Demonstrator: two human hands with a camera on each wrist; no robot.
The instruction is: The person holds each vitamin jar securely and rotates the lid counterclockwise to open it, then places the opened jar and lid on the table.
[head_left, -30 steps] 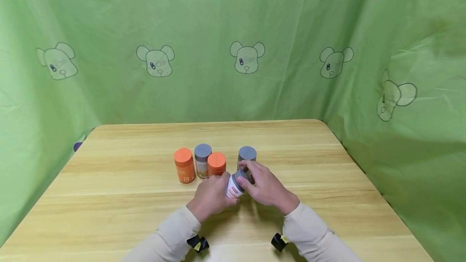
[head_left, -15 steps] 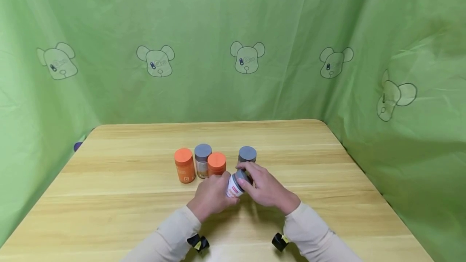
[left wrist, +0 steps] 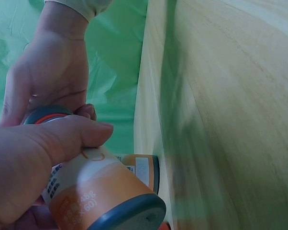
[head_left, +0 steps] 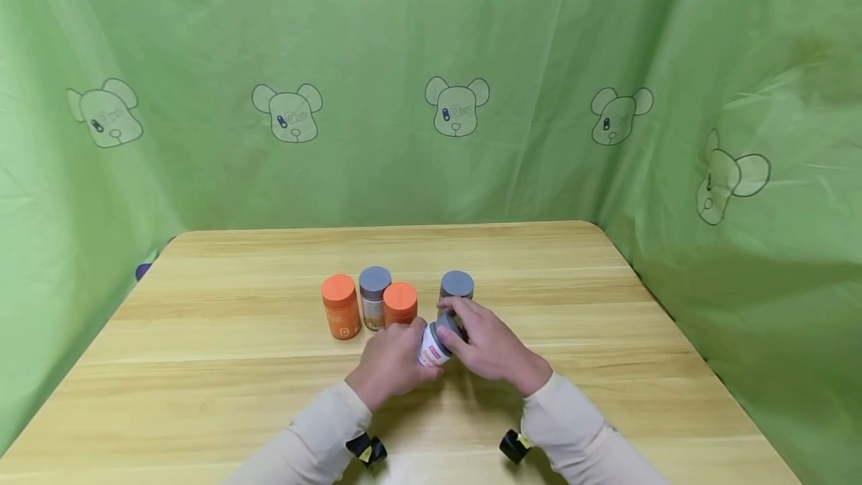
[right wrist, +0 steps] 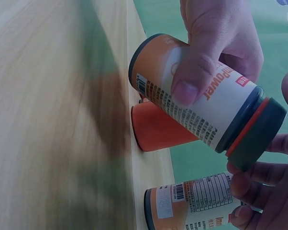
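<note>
A supplement bottle (right wrist: 225,96) with a white and orange label is held tilted above the table. My left hand (head_left: 393,359) grips its body, thumb lying across the label in both wrist views. At the upper end, my right hand (head_left: 491,343) has its thumb and fingers around the dark grey cap (right wrist: 259,136). An orange-red ring shows between cap and bottle neck in the right wrist view; whether the cap is loose I cannot tell. Just behind the right hand stands another grey-capped bottle (head_left: 457,285), partly covered by the fingers.
Left of the hands stand an orange bottle (head_left: 342,313), a grey-capped bottle (head_left: 374,298) and a second orange bottle (head_left: 401,302), close together and upright. Wooden table (head_left: 202,395) extends around them. Green curtains (head_left: 377,171) enclose the back and sides.
Very little differs. The right hand's fingers have shifted slightly over the cap, while the left hand and the held bottle stay in place. The standing bottles have not moved.
</note>
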